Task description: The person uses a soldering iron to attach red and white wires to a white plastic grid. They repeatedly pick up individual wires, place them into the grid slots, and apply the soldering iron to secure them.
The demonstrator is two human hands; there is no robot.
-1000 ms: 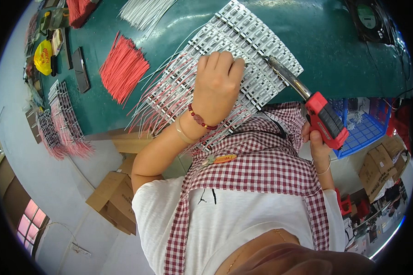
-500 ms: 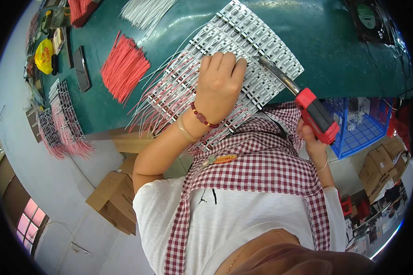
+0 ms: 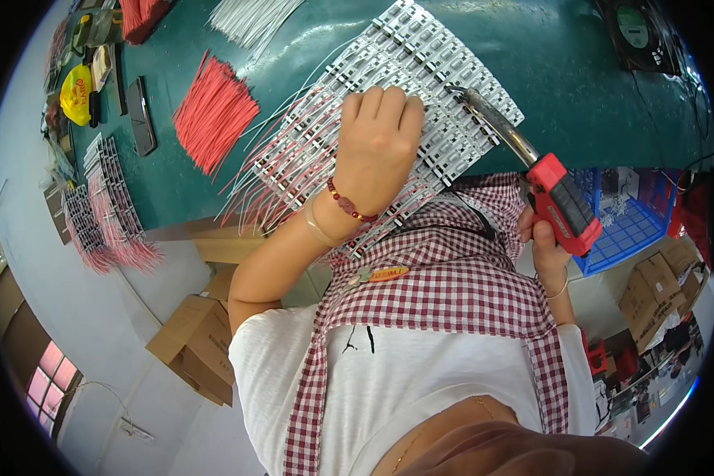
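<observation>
My left hand rests on a large panel of small silver-grey parts set in rows on the table. Its fingers curl down onto the rows, and whatever lies between their tips is hidden. Thin red and white wires run out from the panel's left side, partly beneath my left wrist. To the right, my right hand is closed on a red-and-black soldering gun, mostly from below the handle. The gun's metal barrel slants up and left, and its thin bent tip is over the panel, right of my left fingers.
A bundle of red wires and a bundle of white wires lie on the green table. A phone and wired panels are at the left. A blue crate stands right, below a black fan-like device.
The soldering gun has shifted to the right in my right hand's grasp, and its tip has moved slightly up along the panel. My left hand has barely moved.
</observation>
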